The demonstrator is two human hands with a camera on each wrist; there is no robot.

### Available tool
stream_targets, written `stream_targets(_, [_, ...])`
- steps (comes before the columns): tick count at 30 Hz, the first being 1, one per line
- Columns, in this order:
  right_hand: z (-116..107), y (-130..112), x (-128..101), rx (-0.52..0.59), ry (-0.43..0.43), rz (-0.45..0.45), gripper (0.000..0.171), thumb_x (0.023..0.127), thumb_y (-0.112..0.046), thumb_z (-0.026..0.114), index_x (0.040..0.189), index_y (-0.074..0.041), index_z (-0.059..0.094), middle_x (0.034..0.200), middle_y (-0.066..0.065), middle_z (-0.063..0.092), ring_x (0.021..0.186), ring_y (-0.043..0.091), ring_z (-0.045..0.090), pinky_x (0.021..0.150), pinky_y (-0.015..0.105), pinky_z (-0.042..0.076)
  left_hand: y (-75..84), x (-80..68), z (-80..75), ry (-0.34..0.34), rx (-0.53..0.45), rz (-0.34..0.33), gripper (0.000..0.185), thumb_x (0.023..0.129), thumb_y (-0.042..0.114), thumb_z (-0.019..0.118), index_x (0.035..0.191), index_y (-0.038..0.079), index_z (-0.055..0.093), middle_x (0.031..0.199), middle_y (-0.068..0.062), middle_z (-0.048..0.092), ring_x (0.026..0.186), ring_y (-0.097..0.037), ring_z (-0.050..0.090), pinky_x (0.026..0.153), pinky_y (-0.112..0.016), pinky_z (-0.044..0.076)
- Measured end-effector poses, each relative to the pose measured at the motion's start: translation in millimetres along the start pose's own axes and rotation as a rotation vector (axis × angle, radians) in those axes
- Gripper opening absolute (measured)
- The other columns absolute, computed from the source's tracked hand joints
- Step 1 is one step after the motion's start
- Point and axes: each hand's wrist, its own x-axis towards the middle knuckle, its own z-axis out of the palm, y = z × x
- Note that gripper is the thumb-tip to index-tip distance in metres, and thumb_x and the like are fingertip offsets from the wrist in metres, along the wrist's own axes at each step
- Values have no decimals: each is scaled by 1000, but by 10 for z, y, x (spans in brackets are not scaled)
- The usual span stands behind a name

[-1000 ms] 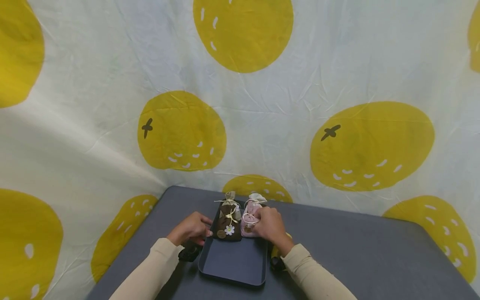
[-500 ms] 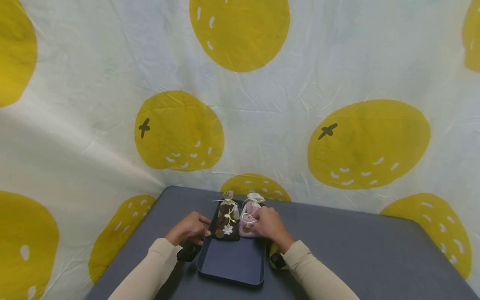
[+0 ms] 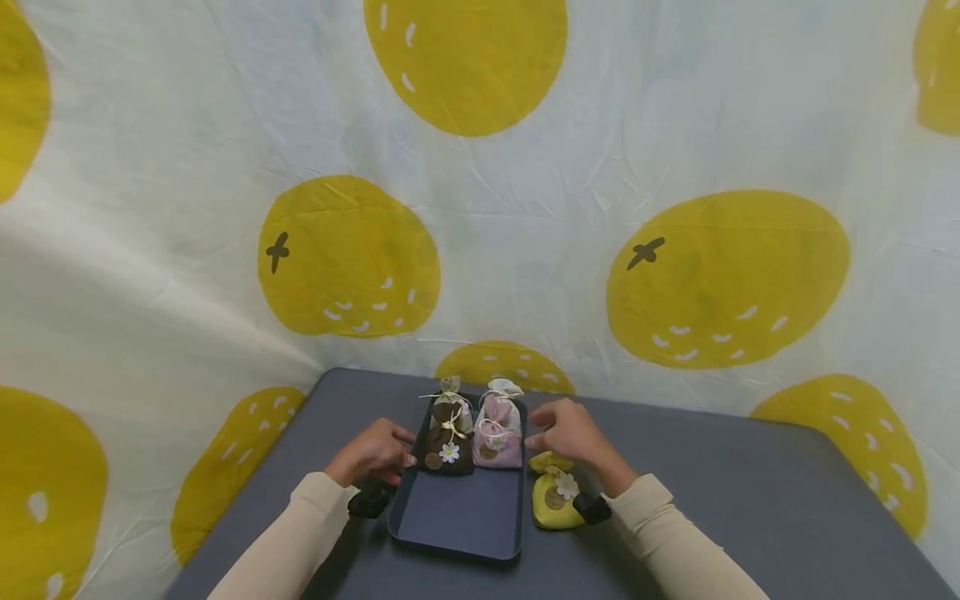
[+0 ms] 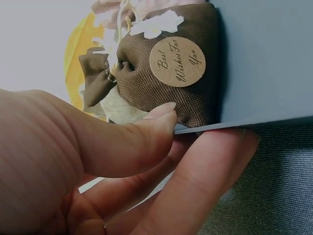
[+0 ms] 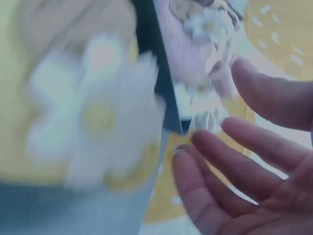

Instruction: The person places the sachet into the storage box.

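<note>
A dark blue tray (image 3: 457, 525) lies on the grey table. At its far end a brown pouch (image 3: 447, 442) with a daisy and a round tag lies beside a pink pouch (image 3: 498, 432). My left hand (image 3: 375, 450) pinches the tray's left rim (image 4: 234, 126), thumb on top next to the brown pouch (image 4: 166, 73), fingers beneath. My right hand (image 3: 564, 429) hovers with spread fingers just right of the pink pouch (image 5: 190, 49), holding nothing. A yellow pouch (image 3: 555, 496) with a daisy lies on the table under that wrist, blurred and close in the right wrist view (image 5: 88, 112).
The grey table (image 3: 750, 517) stretches to the right. A white cloth with large yellow fruit prints (image 3: 727, 283) hangs behind and along the left side. Dark wrist-camera mounts sit at both cuffs.
My right hand has let go of the pink pouch and drawn back to the right, fingers spread. The yellow pouch is uncovered. My left hand stays on the tray's rim.
</note>
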Motion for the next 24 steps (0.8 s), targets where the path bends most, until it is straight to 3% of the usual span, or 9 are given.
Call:
stream_targets(6, [-198,212,-261,57,-75,67,49,84,-18,87,123,8,72,118,21,75,110,37,70,89,50,61,9,-5,-28,0,4,-7,42,88,-6,75,130,-6,69,103,-16,78,62,-19,69,54,-33,61])
stream_targets(9, [-188,342,-395,100,-128,84,51,83,-21,88,122,8,72,115,21,76,108,36,71,88,51,60,8,-9,-38,-4,2,-9,43,89,-6,75,131,-6,69,107,-19,77,62,-18,68,54,-33,62])
stream_targets(13, [-110,444,-519,172,-188,106,65,82,-20,90,131,13,64,120,25,74,112,39,70,92,53,60,17,-19,-46,-8,12,-15,43,89,-5,74,132,-6,68,108,-19,77,60,-17,66,53,-32,61])
stream_targets(17, [-4,467,-582,210,-142,131,74,77,-13,93,135,17,58,118,27,74,112,38,72,93,50,61,15,-22,-33,-7,21,-11,42,89,-5,75,131,-6,69,104,-17,78,55,-16,63,52,-31,60])
stream_targets(19, [47,463,-605,197,-84,163,64,73,-13,95,123,13,67,104,19,78,99,28,73,83,42,62,14,-22,-22,-8,17,-4,42,89,-5,75,130,-6,69,103,-17,78,55,-16,63,52,-31,60])
stream_targets(20, [70,460,-616,191,-61,181,51,71,-14,96,109,10,71,91,11,77,86,21,70,72,36,59,13,-22,-16,-10,15,-1,42,89,-5,75,130,-6,69,103,-17,78,56,-16,64,52,-32,60])
stream_targets(22, [108,454,-621,175,-17,205,34,69,-15,97,80,1,68,68,-2,63,65,12,54,56,27,44,9,-19,-10,-12,8,1,43,88,-5,75,131,-6,69,103,-17,78,57,-17,66,53,-33,61])
stream_targets(24, [131,438,-617,168,19,224,41,67,-15,97,64,-6,56,59,-6,46,59,10,38,53,24,29,10,-20,-16,-13,3,-2,43,88,-5,76,131,-6,68,104,-17,78,59,-18,67,54,-33,61])
